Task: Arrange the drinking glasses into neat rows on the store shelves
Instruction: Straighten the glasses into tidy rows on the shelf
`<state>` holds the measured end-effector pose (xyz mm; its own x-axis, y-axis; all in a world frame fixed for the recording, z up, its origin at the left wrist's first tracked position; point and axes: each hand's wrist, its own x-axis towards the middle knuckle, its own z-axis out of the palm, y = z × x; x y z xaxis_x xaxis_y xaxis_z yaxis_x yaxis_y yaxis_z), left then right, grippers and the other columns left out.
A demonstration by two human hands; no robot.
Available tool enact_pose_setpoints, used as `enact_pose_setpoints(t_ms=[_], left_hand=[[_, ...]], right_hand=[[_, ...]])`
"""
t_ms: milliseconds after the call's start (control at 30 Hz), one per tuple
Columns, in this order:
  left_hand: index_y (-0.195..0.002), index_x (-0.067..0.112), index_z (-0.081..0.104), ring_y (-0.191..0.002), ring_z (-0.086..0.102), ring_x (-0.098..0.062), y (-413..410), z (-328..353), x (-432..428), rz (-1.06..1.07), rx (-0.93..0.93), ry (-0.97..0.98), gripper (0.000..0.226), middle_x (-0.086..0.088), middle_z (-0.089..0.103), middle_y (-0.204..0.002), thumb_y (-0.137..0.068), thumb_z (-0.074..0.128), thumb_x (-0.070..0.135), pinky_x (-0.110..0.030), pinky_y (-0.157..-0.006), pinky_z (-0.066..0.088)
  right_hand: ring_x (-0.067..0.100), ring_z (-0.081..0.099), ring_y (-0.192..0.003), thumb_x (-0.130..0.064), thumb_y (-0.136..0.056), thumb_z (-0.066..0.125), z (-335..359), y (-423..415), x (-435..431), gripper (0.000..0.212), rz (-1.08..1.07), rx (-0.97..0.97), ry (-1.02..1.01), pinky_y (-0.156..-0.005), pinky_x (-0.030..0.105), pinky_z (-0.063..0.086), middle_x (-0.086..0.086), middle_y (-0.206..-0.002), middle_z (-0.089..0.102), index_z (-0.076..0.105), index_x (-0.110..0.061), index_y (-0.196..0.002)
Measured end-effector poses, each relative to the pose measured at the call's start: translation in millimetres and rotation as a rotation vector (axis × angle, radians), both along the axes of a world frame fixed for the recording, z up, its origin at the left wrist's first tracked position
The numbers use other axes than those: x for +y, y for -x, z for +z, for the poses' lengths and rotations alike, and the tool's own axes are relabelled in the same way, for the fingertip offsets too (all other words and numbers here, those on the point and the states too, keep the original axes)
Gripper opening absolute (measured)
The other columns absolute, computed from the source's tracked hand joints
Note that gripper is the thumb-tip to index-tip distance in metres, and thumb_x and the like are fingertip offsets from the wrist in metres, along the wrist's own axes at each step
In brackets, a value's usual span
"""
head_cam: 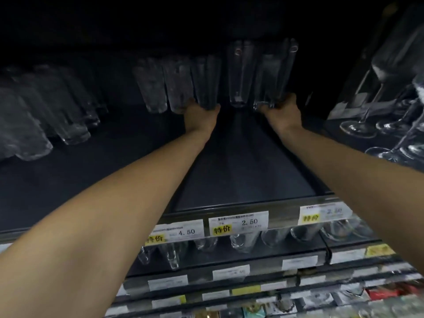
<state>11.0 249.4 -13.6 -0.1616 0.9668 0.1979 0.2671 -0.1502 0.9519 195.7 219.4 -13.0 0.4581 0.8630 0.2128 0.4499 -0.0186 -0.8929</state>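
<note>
Both my arms reach deep into a dark shelf (241,171). My left hand (200,115) grips the base of a tall clear glass (207,81) in a back row of similar tumblers (165,83). My right hand (283,111) holds the foot of another tall glass (273,74) at the right end of that row. One more tall glass (239,74) stands between the two hands, untouched. The fingers are hidden behind the glasses.
Several clear tumblers (34,120) stand at the shelf's left. Stemmed wine glasses (394,115) and a boxed set (371,70) fill the right. Price tags (238,222) line the shelf's front edge, with more glasses (245,242) on the shelf below.
</note>
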Motion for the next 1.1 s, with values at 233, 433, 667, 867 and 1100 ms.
enact_pose_setpoints(t_ms=[233, 433, 667, 867, 1100], left_hand=[[-0.137, 0.002, 0.046, -0.122, 0.055, -0.023, -13.8, -3.6, 38.7, 0.061, 0.044, 0.006, 0.058, -0.012, 0.055, -0.138, -0.091, 0.069, 0.029, -0.016, -0.093, 0.041], [-0.153, 0.003, 0.019, -0.136, 0.042, -0.024, -21.9, -6.1, 58.0, 0.085, 0.158, -0.004, 0.084, -0.013, 0.036, -0.154, -0.091, 0.068, 0.033, -0.013, -0.093, 0.029], [-0.151, -0.001, 0.015, -0.141, 0.037, -0.027, -30.0, -2.9, 69.7, 0.162, 0.247, -0.014, 0.094, -0.018, 0.031, -0.155, -0.088, 0.072, 0.038, -0.026, -0.114, 0.03], [-0.149, -0.005, 0.02, -0.138, 0.041, -0.03, -28.5, -1.5, 70.0, 0.241, 0.354, -0.009, 0.095, -0.022, 0.039, -0.15, -0.085, 0.075, 0.038, -0.03, -0.112, 0.033], [-0.145, 0.001, 0.031, -0.135, 0.04, -0.029, -29.1, -6.1, 54.8, 0.167, 0.325, -0.031, 0.084, -0.018, 0.035, -0.148, -0.083, 0.076, 0.035, -0.027, -0.107, 0.037]], right_hand=[[0.017, 0.052, -0.125, -0.041, -0.083, 0.076, -2.4, -6.9, 35.5, 0.081, 0.045, 0.028, -0.045, -0.103, 0.023, 0.043, 0.003, -0.145, 0.048, 0.031, -0.015, -0.145], [0.017, 0.054, -0.124, -0.042, -0.084, 0.075, -2.4, -10.4, 55.3, 0.082, 0.021, 0.054, -0.062, -0.1, 0.021, 0.045, 0.002, -0.144, 0.051, 0.031, -0.015, -0.148], [-0.01, 0.047, -0.072, -0.033, -0.087, 0.075, -5.1, -16.5, 64.2, 0.074, 0.03, 0.085, -0.071, -0.045, -0.004, 0.033, -0.002, -0.13, 0.055, 0.035, -0.014, -0.146], [0.016, 0.058, -0.112, -0.046, -0.071, 0.08, -4.4, -14.6, 64.2, 0.082, 0.004, 0.039, -0.072, -0.062, 0.008, 0.051, 0.002, -0.134, 0.053, 0.042, -0.02, -0.139], [0.002, 0.059, -0.09, -0.034, -0.077, 0.079, -4.5, -16.5, 59.5, 0.065, 0.037, 0.112, -0.058, -0.069, 0.012, 0.052, -0.009, -0.107, 0.058, 0.046, -0.019, -0.131]])
